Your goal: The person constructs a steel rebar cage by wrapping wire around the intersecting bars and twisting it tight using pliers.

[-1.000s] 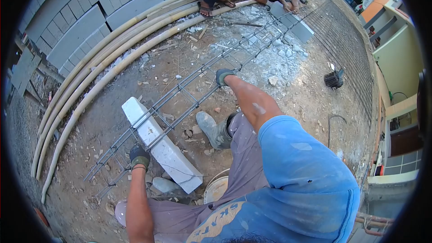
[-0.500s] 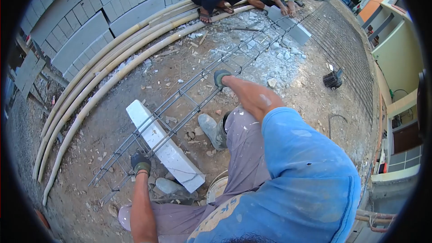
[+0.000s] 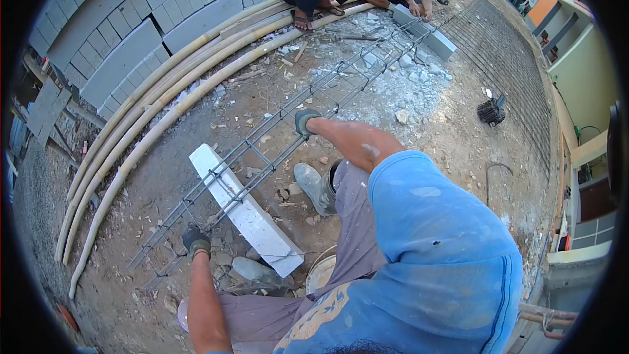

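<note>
A long rebar cage (image 3: 261, 151), thin steel bars tied with square stirrups, stretches diagonally from lower left to upper right. Near its close end, my gloved left hand (image 3: 196, 241) is closed around the lower bars. Further along, my gloved right hand (image 3: 306, 122) grips the near side of the cage, its fingers partly hidden. Beneath the cage between my hands lies a long white block (image 3: 252, 217), crosswise to it. Toward the far end, the cage rests on a pale grey block (image 3: 438, 44), where a co-worker's hands (image 3: 420, 12) touch the bars.
Bamboo poles (image 3: 141, 136) curve along a stacked block wall (image 3: 118, 46) at left. Two people sit or squat at the back. Wire mesh (image 3: 508, 59) lies at right, near a dark wire bundle (image 3: 490, 111). A bucket (image 3: 320, 272) stands by my leg; rubble covers the ground.
Both my hands have moved a little toward the lower left, and the rebar cage has slid the same way over the white block. My view has shifted slightly.
</note>
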Tool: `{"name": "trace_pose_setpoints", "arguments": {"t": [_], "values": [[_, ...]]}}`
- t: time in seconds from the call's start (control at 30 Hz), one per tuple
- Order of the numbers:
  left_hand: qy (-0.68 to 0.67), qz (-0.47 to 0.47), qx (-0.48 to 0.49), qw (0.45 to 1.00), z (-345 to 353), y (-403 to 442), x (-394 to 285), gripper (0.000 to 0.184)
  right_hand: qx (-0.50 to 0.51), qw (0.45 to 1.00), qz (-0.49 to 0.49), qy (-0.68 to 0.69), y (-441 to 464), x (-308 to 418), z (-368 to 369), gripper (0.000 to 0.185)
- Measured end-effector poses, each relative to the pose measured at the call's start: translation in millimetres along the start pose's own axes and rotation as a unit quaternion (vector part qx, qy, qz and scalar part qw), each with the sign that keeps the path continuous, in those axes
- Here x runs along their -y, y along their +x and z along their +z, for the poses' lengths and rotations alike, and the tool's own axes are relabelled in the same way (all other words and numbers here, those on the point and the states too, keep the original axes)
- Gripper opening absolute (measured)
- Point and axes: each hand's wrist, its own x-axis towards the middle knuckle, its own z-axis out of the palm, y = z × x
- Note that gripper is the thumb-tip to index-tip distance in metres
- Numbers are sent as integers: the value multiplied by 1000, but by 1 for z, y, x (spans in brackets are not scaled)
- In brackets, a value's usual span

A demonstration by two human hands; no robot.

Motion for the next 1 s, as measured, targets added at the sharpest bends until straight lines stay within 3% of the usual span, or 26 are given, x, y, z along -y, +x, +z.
{"name": "trace_pose_setpoints", "arguments": {"t": [0.1, 0.2, 0.27, 0.3, 0.33, 0.37, 0.4, 0.43, 0.47, 0.53, 0.63, 0.87, 1.0], "values": [[-21, 6, 39, 999, -6, 5, -9, 33, 21, 998, 30, 45, 5, -15, 12, 29], [-59, 35, -6, 998, 1, 5, -15, 28, -24, 997, 64, 47, 0, -24, 6, 31], [-62, 79, 17, 995, -6, 4, -22, 25, -24, 999, 22, 1, 11, -41, 16, 33], [-12, 108, -88, 990, 47, 14, -8, 25, -7, 998, -10, -56, 41, -76, 47, 37], [-106, 34, 7, 994, 11, 2, -23, 28, 9, 993, -50, -111, 67, -93, 90, 42], [-77, 66, -14, 995, 9, 1, -26, 29, -41, 998, 45, -30, 35, -68, 48, 46], [-100, 73, 1, 992, 1, 0, -31, 31, 27, 999, 39, -25, 14, -57, 17, 39], [-114, 67, -5, 991, -11, -6, -40, 32, -18, 992, 119, 33, 15, -59, 18, 36], [-135, 65, 2, 989, -18, -6, -45, 31, -27, 995, 93, -2, 13, -63, 14, 29], [-194, 69, 1, 979, -11, -6, -51, 31, -75, 986, 139, 49, -7, -58, -3, 30], [-95, 42, 17, 994, -15, -16, -78, 29, -22, 981, 184, 53, -11, -72, -1, 31], [-127, 52, 48, 989, -14, -20, -87, 27, 59, 990, 123, 30, -20, -74, -11, 32], [-95, 44, 72, 992, -21, -19, -84, 27, 21, 989, 134, 55, -21, -73, -13, 33]]}}
